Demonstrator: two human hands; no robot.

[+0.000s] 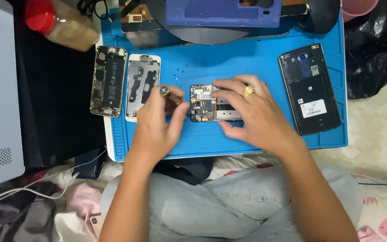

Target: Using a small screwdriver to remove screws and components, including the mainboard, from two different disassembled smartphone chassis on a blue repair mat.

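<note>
head view — an opened phone body (209, 104) with its circuit board exposed lies flat on the blue work mat (256, 62), near the middle of the mat's front half. the right hand (251, 114) rests over the right part of it: fingers (229, 86) spread and curled loosely down, tips touching the top and right portion of the board, thumb at the lower edge, so the phone body sits under and between them — pinned rather than lifted. a gold ring (247, 91) shows on one finger. the left hand (157, 125) is just left of the phone body, fingers closed around a small screwdriver (169, 93); its capped end points up toward the camera, the tip hidden behind the fingers, so contact with the board cannot be told.

left on the mat lie two more opened phones side by side: a dark one with battery showing (108, 80) and a white-framed one (143, 87). at right lies a black phone with its back cover off (310, 89), well apart from the hands. a jar with a red lid (57, 22) lies off the mat at top left.
</note>
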